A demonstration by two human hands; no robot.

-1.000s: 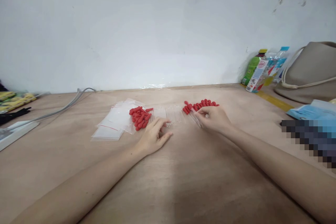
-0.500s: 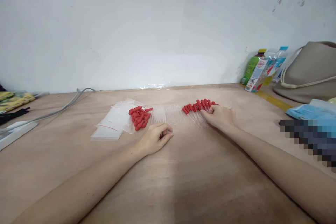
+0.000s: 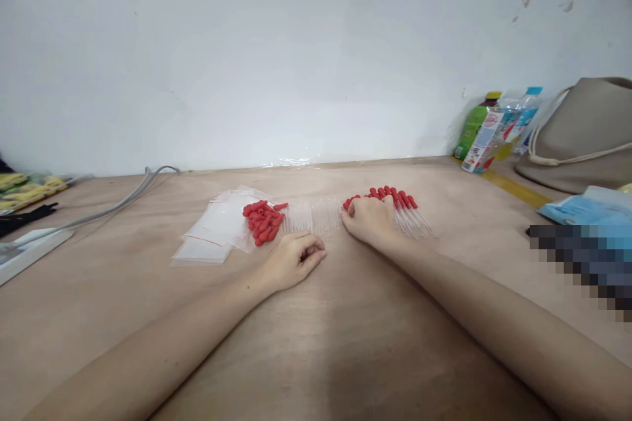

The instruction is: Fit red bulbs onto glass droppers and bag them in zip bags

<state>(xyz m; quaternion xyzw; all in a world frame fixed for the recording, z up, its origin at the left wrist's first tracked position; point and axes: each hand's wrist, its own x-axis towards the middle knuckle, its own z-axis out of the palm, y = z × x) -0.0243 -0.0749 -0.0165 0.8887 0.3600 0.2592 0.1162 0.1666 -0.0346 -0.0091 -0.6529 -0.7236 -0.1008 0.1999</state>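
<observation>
My left hand [image 3: 296,260] rests on the table, fingers loosely curled toward the thumb, with nothing visible in them. Just beyond it lies a row of clear thin glass tubes [image 3: 320,216]. A heap of red rubber bulbs [image 3: 264,222] is left of the tubes, partly on clear plastic bags [image 3: 212,227]. Farther right, my right hand [image 3: 370,218] is closed at the left end of a row of red-bulbed droppers [image 3: 405,204], covering some of them. Its thumb and fingertips point down at the table; what they pinch is hidden.
Drink bottles [image 3: 476,128] stand by the wall at right, beside a grey-beige bag [image 3: 582,125]. A blue packet [image 3: 567,207] lies at the right edge. On the left, a grey cable [image 3: 118,200] runs over a white tray [image 3: 34,253].
My right hand has moved left along the dropper row, uncovering the right-hand droppers and covering those at the left. The left hand has stayed in place.
</observation>
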